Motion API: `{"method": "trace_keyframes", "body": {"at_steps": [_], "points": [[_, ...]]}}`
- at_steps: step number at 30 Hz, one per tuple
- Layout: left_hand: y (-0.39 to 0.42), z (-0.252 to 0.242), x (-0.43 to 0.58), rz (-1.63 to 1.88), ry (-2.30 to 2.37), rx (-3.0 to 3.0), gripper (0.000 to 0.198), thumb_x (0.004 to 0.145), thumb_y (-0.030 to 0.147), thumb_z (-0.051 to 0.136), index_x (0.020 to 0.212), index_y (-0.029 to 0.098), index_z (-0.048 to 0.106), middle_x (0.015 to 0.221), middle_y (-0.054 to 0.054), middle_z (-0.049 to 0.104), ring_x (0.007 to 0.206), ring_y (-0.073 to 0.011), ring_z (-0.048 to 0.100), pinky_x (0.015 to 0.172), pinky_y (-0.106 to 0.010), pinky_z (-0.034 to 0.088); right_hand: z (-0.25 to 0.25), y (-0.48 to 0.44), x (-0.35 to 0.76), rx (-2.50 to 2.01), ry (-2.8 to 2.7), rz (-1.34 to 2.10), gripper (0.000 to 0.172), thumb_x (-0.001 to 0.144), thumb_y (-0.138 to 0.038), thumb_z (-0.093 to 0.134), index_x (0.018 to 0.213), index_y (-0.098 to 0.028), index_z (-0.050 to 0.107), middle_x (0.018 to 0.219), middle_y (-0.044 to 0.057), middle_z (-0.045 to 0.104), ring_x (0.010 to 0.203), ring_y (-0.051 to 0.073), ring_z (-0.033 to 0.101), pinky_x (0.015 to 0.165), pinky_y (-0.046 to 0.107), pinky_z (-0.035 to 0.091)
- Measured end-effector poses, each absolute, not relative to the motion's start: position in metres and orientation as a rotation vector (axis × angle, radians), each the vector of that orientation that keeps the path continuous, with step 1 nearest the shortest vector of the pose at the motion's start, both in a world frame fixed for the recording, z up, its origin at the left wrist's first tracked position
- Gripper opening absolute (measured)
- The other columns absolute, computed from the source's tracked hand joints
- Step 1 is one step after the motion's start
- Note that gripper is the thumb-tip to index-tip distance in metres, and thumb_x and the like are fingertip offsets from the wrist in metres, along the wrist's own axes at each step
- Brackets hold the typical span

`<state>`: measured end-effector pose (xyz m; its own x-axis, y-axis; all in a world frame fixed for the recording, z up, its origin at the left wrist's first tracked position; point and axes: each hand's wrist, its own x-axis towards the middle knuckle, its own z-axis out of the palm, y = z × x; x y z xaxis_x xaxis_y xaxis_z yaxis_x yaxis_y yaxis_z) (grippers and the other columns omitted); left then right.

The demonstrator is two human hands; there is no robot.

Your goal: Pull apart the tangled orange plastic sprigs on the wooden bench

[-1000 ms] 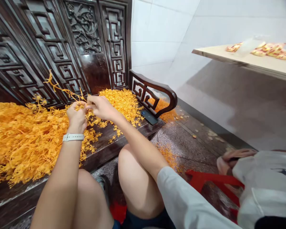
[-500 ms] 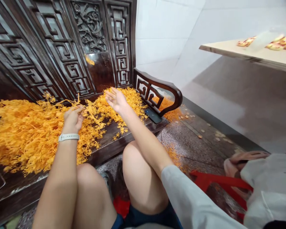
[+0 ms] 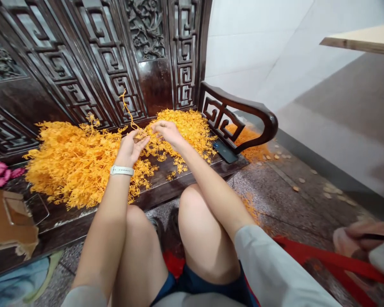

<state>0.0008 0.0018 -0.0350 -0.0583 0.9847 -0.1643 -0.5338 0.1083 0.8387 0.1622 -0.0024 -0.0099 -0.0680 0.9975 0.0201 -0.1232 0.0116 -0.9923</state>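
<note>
Edges and blur are swallowing plenty here.
Upper right, the tabletop (image 3: 365, 40) runs off frame. Lower right, a smeared pinkish shape (image 3: 358, 236) is clipped and can't be made out. Far left, pink pieces (image 3: 0, 172) and cardboard (image 3: 9, 221) are cut. The phone (image 3: 224, 151) tucks partly under the armrest (image 3: 243, 106), and the right hand (image 3: 168, 130) buries its fingertips in the orange sprigs (image 3: 73, 162).

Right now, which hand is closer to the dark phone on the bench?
Right. The right hand is over the orange sprigs left of the phone; the left hand is farther left.
</note>
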Motion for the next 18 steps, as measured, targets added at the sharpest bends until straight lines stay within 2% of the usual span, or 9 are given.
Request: {"method": "trace_keyframes", "body": {"at_steps": [3, 5, 9, 12, 15, 18], "points": [[-0.003, -0.028, 0.001, 1.367, 0.828, 0.650, 0.018, 0.088, 0.035, 0.075, 0.087, 0.022, 0.062, 0.095, -0.009, 0.070, 0.091, -0.0186, 0.071, 0.092, -0.034, 0.066, -0.014, 0.000, 0.159, -1.058, -1.311, 1.221, 0.002, 0.087, -0.018, 0.070, 0.085, -0.018, 0.070, 0.082, 0.001, 0.067, 0.067, 0.011, 0.053, 0.061, 0.026, 0.042], [-0.007, -0.024, 0.000, 1.329, 0.812, 0.687, 0.027, 0.087, 0.048, 0.074, 0.089, 0.023, 0.065, 0.095, -0.011, 0.070, 0.094, -0.0220, 0.071, 0.089, -0.034, 0.065, -0.015, 0.001, 0.158, -1.004, -1.397, 1.182, 0.006, 0.088, -0.022, 0.072, 0.087, -0.017, 0.070, 0.084, 0.001, 0.067, 0.073, 0.012, 0.056, 0.067, 0.027, 0.046], [-0.014, -0.017, -0.002, 1.275, 0.784, 0.753, 0.045, 0.086, 0.065, 0.067, 0.097, 0.021, 0.072, 0.091, -0.012, 0.070, 0.084, -0.0219, 0.069, 0.076, -0.034, 0.061, -0.019, 0.004, 0.159, -0.884, -1.568, 1.077, 0.020, 0.083, -0.028, 0.082, 0.094, -0.017, 0.070, 0.090, 0.001, 0.069, 0.086, 0.014, 0.060, 0.083, 0.029, 0.049], [-0.015, -0.015, -0.002, 1.267, 0.756, 0.762, 0.057, 0.090, 0.074, 0.059, 0.099, 0.019, 0.073, 0.089, -0.011, 0.070, 0.076, -0.0190, 0.066, 0.071, -0.033, 0.058, -0.023, 0.006, 0.161, -0.852, -1.665, 1.024, 0.031, 0.080, -0.032, 0.085, 0.102, -0.017, 0.069, 0.096, 0.002, 0.069, 0.089, 0.016, 0.061, 0.083, 0.030, 0.049], [-0.010, -0.021, 0.001, 1.281, 0.779, 0.731, 0.060, 0.093, 0.077, 0.057, 0.099, 0.019, 0.073, 0.087, -0.009, 0.070, 0.072, -0.0162, 0.064, 0.070, -0.030, 0.056, -0.025, 0.009, 0.162, -0.907, -1.686, 0.959, 0.036, 0.079, -0.034, 0.086, 0.105, -0.017, 0.068, 0.098, 0.002, 0.069, 0.088, 0.016, 0.061, 0.082, 0.031, 0.048], [-0.003, -0.032, 0.006, 1.362, 0.851, 0.689, 0.043, 0.091, 0.064, 0.073, 0.093, 0.022, 0.070, 0.082, -0.005, 0.068, 0.070, -0.0128, 0.063, 0.068, -0.025, 0.054, -0.026, 0.012, 0.163, -0.944, -1.693, 0.911, 0.037, 0.080, -0.035, 0.086, 0.106, -0.017, 0.067, 0.094, 0.001, 0.066, 0.085, 0.015, 0.060, 0.082, 0.031, 0.047]]}}
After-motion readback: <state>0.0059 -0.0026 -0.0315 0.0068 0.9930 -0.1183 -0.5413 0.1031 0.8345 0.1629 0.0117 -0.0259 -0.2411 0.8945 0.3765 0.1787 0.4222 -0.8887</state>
